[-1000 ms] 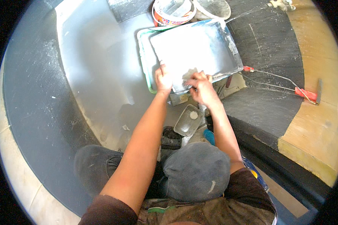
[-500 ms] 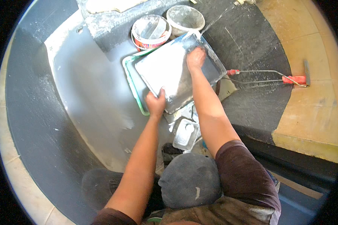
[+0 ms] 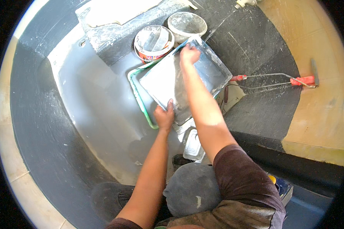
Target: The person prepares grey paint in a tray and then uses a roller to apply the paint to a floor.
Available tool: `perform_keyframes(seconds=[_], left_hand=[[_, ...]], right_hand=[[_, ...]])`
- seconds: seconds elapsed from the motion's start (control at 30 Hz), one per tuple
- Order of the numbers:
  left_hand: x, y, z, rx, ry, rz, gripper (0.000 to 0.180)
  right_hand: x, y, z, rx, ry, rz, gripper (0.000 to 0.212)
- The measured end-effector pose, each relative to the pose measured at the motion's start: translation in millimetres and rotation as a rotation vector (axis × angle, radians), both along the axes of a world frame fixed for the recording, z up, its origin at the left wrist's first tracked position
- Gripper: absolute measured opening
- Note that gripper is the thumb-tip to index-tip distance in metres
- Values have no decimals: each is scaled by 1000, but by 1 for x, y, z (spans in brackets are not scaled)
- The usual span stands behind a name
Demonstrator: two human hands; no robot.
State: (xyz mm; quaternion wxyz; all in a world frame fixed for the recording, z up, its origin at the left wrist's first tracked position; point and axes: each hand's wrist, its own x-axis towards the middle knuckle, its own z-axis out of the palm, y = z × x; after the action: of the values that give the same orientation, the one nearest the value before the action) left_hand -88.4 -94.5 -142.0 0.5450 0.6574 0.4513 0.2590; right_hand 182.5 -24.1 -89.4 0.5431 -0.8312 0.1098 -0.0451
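A dark rectangular paint tray (image 3: pixel 162 86), glaring white on its left half and streaked with pale residue, is tilted in front of me. My left hand (image 3: pixel 165 116) grips its near left edge, thumb over the rim. Inside the tray, close to the far rim, my right hand (image 3: pixel 190 54) is closed with its fingers bent against the surface. Whatever may be in those fingers is hidden. Beneath and left of this tray lies a green-rimmed tray (image 3: pixel 140 105).
Behind the trays stand a white bucket with a red label (image 3: pixel 153 56) and a dirty grey bucket (image 3: pixel 187 23). A red-handled paint roller (image 3: pixel 302 81) rests at the right. A clear plastic container (image 3: pixel 194 147) sits near my knee (image 3: pixel 193 187). Curved dark walls (image 3: pixel 38 126) surround me.
My right hand has slid left and away from me across the tray, toward its far rim. My left hand keeps its grip on the edge. The whole view has shifted slightly.
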Motion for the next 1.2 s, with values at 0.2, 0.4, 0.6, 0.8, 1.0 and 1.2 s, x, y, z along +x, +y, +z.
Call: perform_keyframes(seconds=[0.2,0.4,0.6,0.8,1.0,1.2], left_hand=[[25,-25,17,-11,28,-106,36],[18,-22,20,26,-91,6,35],[12,-16,17,10,2,-67,37],[17,-20,17,5,-95,-44,36],[10,-15,13,49,-48,13,34],[13,-17,16,66,27,58,35]], right_hand=[[71,-5,-14,-144,-131,-338,26],[64,2,-3,-237,27,103,26],[73,9,26,592,245,-373,29],[41,-38,-27,-430,-226,504,15],[61,-72,13,-1015,-718,903,25],[91,-109,41,-1714,-1239,1204,26]])
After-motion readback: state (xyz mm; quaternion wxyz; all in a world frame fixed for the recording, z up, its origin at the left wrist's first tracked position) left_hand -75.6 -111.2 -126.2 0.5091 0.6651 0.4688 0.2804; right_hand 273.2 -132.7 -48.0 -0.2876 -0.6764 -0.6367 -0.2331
